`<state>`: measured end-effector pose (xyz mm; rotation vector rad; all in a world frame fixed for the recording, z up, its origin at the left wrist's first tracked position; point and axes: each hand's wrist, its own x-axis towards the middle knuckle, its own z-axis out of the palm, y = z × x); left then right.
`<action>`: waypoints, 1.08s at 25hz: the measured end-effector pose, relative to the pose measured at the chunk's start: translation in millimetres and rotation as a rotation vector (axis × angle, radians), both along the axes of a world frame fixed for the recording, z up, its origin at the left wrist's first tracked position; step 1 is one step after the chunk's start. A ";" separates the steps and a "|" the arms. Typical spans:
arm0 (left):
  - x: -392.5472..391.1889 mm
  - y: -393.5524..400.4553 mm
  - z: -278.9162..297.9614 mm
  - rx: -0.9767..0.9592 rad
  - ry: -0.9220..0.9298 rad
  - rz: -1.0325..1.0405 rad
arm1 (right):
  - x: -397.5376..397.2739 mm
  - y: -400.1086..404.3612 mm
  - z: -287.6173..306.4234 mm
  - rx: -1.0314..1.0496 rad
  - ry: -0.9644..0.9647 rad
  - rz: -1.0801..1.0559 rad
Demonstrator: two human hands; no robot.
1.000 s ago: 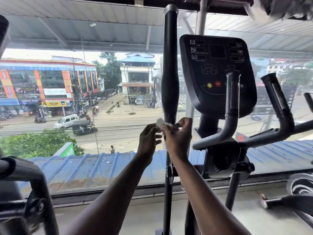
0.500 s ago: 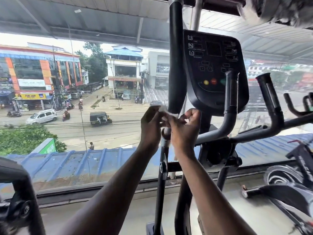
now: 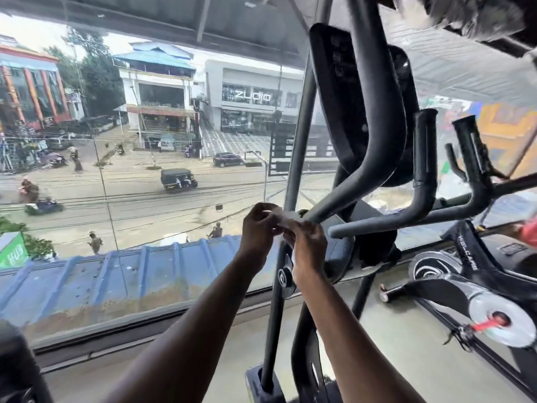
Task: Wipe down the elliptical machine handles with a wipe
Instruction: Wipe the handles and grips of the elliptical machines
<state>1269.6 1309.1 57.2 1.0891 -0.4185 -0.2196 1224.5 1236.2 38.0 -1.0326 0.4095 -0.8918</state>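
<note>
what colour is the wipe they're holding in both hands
White. The wipe, pinched between the left hand and right hand, shows in the head view.

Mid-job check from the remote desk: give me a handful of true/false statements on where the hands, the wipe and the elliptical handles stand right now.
1. Both hands hold the wipe. True: the left hand and right hand pinch it between them.
2. The wipe is wrapped round the tall moving handle. False: it is held in front of the machine, and whether it touches any bar cannot be told.
3. The two short fixed grips are free of hands. True.
4. The right hand grips the console. False: it is below the console, on the wipe.
5. A spin bike stands to the right of the elliptical. True.
</note>
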 end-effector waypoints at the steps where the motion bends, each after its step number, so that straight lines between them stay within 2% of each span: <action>1: 9.2 2.6 -4.0 0.004 0.011 -0.004 | 7.3 3.8 -2.6 -0.013 0.024 0.011; 8: 93.8 -4.5 -20.6 0.070 0.123 0.029 | 98.2 -7.6 -3.2 -0.227 0.150 0.017; 12: 144.3 -11.4 -12.5 0.145 0.079 0.046 | 148.6 -21.0 4.0 -0.056 0.067 0.122; 15: 178.6 -21.4 -10.9 0.150 0.066 0.065 | 182.8 -33.2 3.4 -0.075 0.079 0.162; 18: 209.5 -39.0 -15.1 0.140 0.115 0.024 | 220.1 -48.3 -5.2 -0.160 0.173 0.060; 23: 267.5 -79.7 -24.5 0.102 0.145 -0.075 | 260.2 -67.7 -7.8 -0.262 0.248 -0.227; 27: 315.1 -131.9 -32.9 0.068 0.136 -0.271 | 293.4 -102.2 -10.9 -0.356 0.322 -0.477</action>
